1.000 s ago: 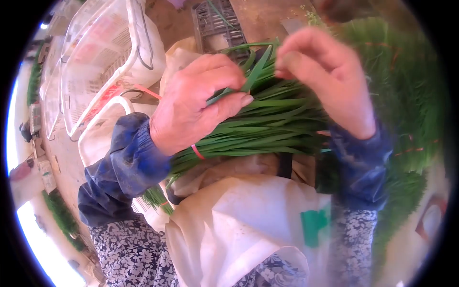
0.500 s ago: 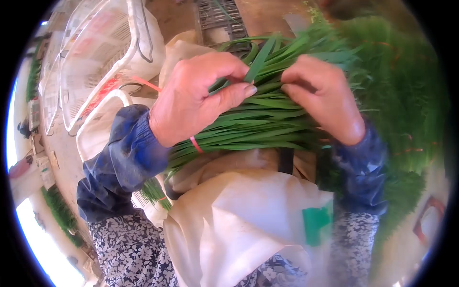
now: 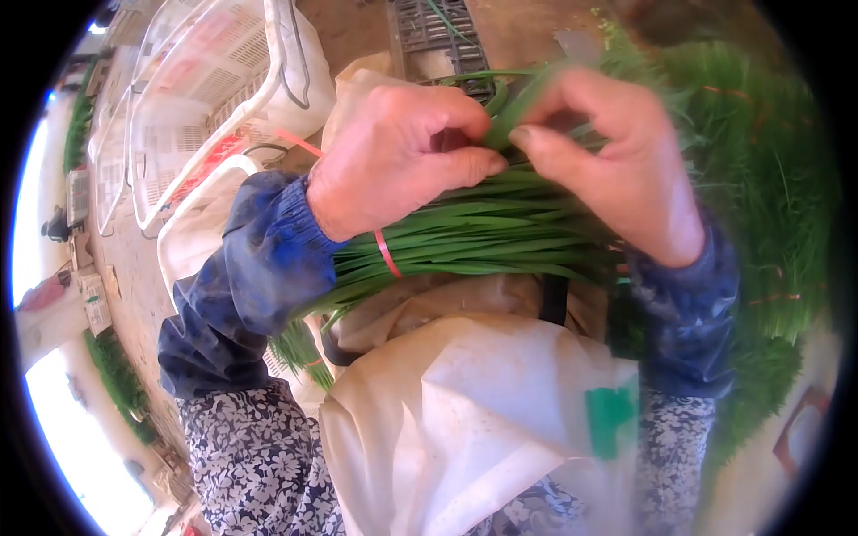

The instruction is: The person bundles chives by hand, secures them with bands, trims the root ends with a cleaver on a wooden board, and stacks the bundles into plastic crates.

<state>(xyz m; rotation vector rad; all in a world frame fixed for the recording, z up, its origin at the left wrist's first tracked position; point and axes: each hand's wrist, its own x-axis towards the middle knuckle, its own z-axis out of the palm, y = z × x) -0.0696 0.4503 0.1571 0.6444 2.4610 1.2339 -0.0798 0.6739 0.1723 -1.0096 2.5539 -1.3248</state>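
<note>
Across my lap lies a bundle of garlic chives (image 3: 474, 237), long flat green leaves with a red tie (image 3: 387, 253) around it towards the left. My left hand (image 3: 398, 156) is above the bundle, thumb and forefinger closed on a wide chive leaf (image 3: 502, 129). Close beside it, my right hand (image 3: 617, 147) pinches the same leaf further along. That leaf is smeared by motion near the right fingers, and its far end cannot be made out. Under my forearms is a pale apron (image 3: 465, 384) with a green tape patch (image 3: 611, 422).
White plastic baskets (image 3: 201, 107) stand at the upper left. More tied bundles of greens (image 3: 760, 196) are heaped along the right. A smaller bunch (image 3: 299, 350) hangs below my left forearm. A dark slatted crate (image 3: 438, 36) is on the floor ahead.
My right hand has risen from the bundle's top to the leaf held by my left hand, and now pinches it. The whole view has shifted slightly, with things appearing further right.
</note>
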